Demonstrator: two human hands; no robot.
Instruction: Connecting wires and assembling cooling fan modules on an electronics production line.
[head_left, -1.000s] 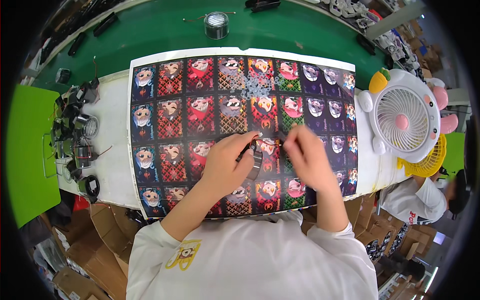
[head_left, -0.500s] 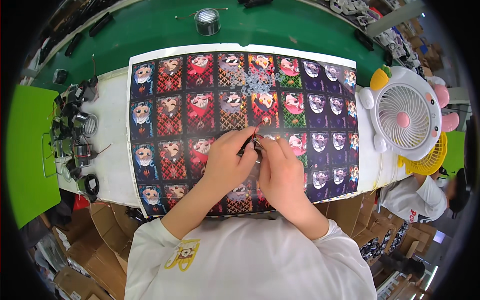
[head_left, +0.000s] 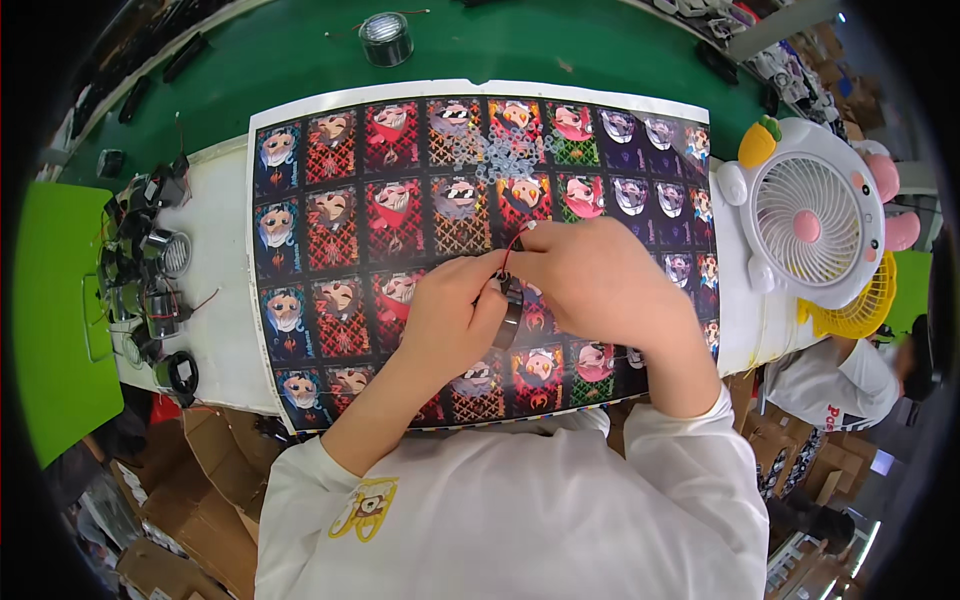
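My left hand [head_left: 450, 315] is closed round a small black cylindrical part [head_left: 511, 318], held low over the printed sheet [head_left: 340, 285]. Much of this part is hidden by my fingers. From its top rises a thin red wire [head_left: 512, 243] ending in a small white plug [head_left: 531, 225]. Bent over it from the right, my right hand [head_left: 600, 285] pinches the wire near the plug. Just beyond my hands lies a scattered pile of small clear rings [head_left: 508, 160], resting on the sheet's rows of cartoon figures.
Several black round parts with wires [head_left: 150, 260] crowd the left end of the white table. A similar part with a clear ribbed top [head_left: 386, 40] stands on the green surface. To the right are a white animal-shaped fan [head_left: 808, 215], a yellow basket [head_left: 850, 305] and another person [head_left: 835, 385].
My right hand has risen and turned over, its fingers moving away from me along the wire to the plug. The left hand still holds the black part, now more exposed.
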